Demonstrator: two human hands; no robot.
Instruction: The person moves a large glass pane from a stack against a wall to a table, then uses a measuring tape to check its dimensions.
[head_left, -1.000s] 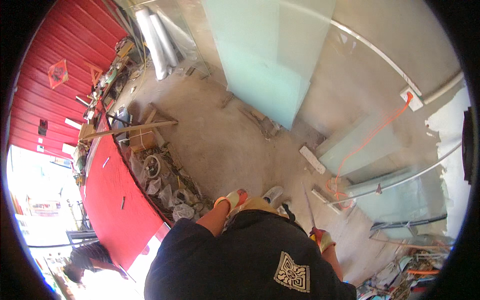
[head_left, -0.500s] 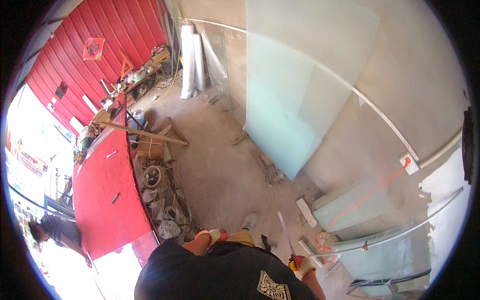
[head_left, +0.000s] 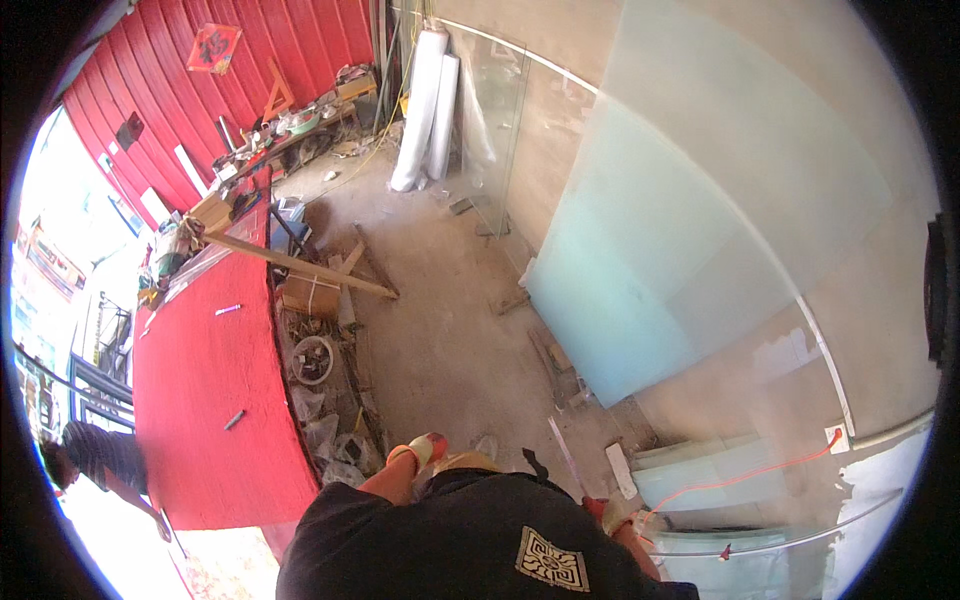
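My left hand, in a pale work glove with a red palm, is held before my body near the red-topped table. Its fingers are too foreshortened to tell whether they are open or closed, and I see nothing in them. Lower right, my right hand wears a similar glove and is closed round the near end of a long thin pale strip. The strip looks like a ruler or a tape-measure blade and points forward over the floor. On the tabletop lie a dark pen and a light-coloured marker.
Large frosted glass sheets lean on the right wall, with more glass panes lower down beside an orange cord. White rolls stand at the back. A wooden bar juts from the table. A person bends beyond it.
My view has turned and moved, so the rolls, leaning glass and wall socket appear farther right. My left hand appears slightly higher. My right hand still holds the strip, now partly hidden by my shirt.
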